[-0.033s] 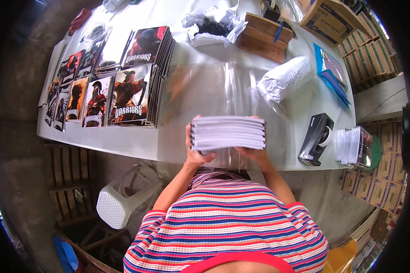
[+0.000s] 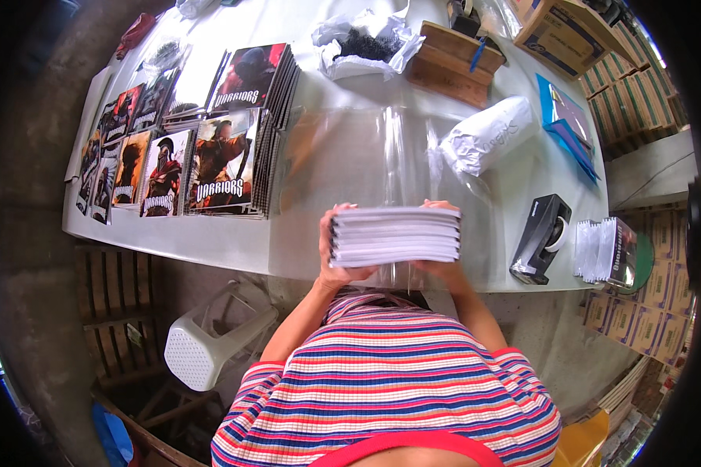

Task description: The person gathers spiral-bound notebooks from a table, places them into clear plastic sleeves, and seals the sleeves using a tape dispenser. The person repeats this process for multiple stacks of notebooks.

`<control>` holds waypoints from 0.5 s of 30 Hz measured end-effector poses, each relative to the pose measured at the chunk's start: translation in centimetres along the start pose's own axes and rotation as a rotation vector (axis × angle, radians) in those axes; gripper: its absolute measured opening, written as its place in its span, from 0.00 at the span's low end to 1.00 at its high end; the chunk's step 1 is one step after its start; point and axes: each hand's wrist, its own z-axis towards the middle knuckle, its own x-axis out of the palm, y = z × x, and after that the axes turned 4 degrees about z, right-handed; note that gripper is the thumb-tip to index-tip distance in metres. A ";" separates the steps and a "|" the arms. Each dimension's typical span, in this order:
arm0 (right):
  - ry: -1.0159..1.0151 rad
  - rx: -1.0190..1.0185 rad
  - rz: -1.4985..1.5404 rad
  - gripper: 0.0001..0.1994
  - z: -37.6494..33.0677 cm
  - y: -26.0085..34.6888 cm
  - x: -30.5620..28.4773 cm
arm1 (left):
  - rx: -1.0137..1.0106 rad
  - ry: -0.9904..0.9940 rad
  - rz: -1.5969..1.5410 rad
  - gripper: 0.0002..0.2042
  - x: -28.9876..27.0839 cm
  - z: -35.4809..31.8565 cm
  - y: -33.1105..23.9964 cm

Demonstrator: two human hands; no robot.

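A thick stack of spiral notebooks (image 2: 395, 237) is held at the table's near edge, its white page edges facing up toward me. My left hand (image 2: 331, 261) is closed round the stack's left end, with fingers at the far corner and the palm below. At the right end, my right hand (image 2: 442, 268) grips it from beneath, fingertips showing over the far edge. Under the stack lies a clear plastic sheet (image 2: 343, 156) spread over the white table (image 2: 202, 237). Parts of both hands are hidden behind the notebooks.
Several piles of illustrated notebooks (image 2: 224, 159) stand at left. Behind are crumpled paper with black coils (image 2: 366, 47) and a wooden holder (image 2: 452, 64). At right are a paper-wrapped roll (image 2: 491, 136), a black tape dispenser (image 2: 541, 237) and more notebooks (image 2: 600, 249). A white stool (image 2: 195, 354) stands below left.
The stack has shifted slightly right and toward me in my hands. My right fingertips now show over its far edge, and my left thumb has moved under the stack.
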 end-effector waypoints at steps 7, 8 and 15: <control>0.077 0.018 -0.024 0.43 -0.7 -0.7 0.1 | -0.023 -0.086 -0.078 0.44 1.3 -1.7 3.2; 0.080 -0.034 -0.046 0.41 -1.0 -0.3 0.5 | -0.069 -0.124 -0.044 0.43 1.5 -3.0 4.0; 0.096 0.311 -0.265 0.32 -4.5 -2.6 0.0 | -0.031 -0.188 0.030 0.41 2.2 -2.0 3.3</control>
